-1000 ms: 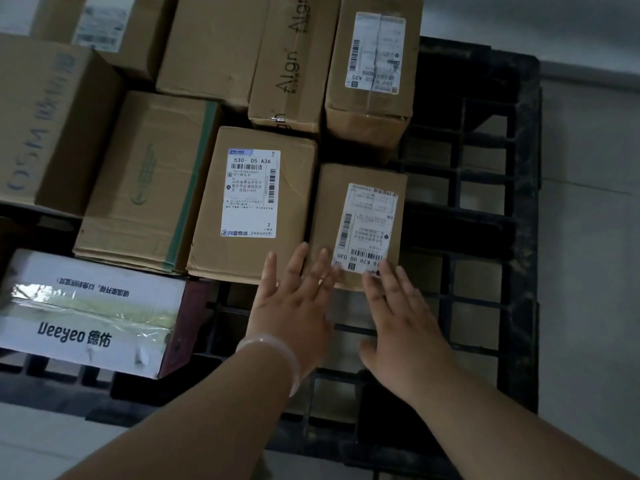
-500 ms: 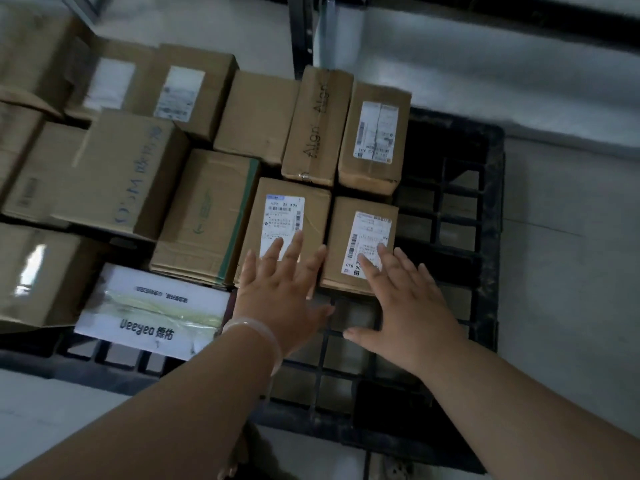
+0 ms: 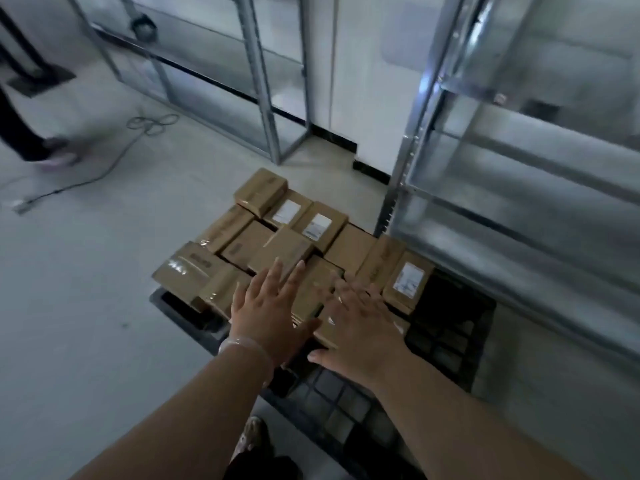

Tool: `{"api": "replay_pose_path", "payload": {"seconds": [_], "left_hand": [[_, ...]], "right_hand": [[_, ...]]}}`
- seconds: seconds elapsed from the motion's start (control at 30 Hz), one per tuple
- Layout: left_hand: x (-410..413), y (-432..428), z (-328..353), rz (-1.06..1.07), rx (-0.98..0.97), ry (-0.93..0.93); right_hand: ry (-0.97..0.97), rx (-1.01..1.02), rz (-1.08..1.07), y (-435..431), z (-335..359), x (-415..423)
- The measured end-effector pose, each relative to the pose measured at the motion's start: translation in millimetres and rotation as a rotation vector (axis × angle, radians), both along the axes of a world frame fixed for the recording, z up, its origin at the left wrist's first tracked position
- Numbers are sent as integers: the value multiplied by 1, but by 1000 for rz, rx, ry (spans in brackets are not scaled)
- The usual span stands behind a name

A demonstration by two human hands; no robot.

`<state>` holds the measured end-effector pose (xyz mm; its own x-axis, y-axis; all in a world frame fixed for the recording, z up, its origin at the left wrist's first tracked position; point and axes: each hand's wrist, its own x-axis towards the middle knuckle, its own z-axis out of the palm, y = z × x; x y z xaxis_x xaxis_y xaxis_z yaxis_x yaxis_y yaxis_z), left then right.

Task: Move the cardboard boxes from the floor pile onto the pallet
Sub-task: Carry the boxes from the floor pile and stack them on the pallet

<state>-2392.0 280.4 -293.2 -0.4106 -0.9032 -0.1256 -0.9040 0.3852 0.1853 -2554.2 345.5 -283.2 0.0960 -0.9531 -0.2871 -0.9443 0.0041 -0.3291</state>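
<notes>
Several brown cardboard boxes lie packed side by side on a black grid pallet on the floor; some carry white labels. My left hand and my right hand hover in front of me with fingers spread and straight, over the nearest boxes. Neither hand holds anything. The hands hide the two front boxes in part. The pallet's right and near cells are bare.
Metal shelving racks stand right beside the pallet on the right and behind it. A cable trails over the grey floor at left. Another person's legs are at the far left edge. My own foot shows below.
The view has risen and pulled back, so the boxes look smaller and the racks and floor appear. Both hands have drawn back from the labelled front boxes, still spread.
</notes>
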Motion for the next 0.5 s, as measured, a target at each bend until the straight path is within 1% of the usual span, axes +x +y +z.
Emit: {"api": "replay_pose_path", "payload": {"seconds": [0.07,0.17,0.27,0.37,0.5], "left_hand": [[37,19,34,130,-42,21],[93,43,81,270,-114,52],[147,60,121,406,-195,103],[206,82,149,520,-263,141],[297,118,171,675,-333,149]], "right_hand": [[19,-46,131,0,34,24],[39,-106,289,-4,84,65],[15,-199,424,-10,129,121],[8,-333,578,-10,163,187],[23,-392,764,-2,186,282]]}}
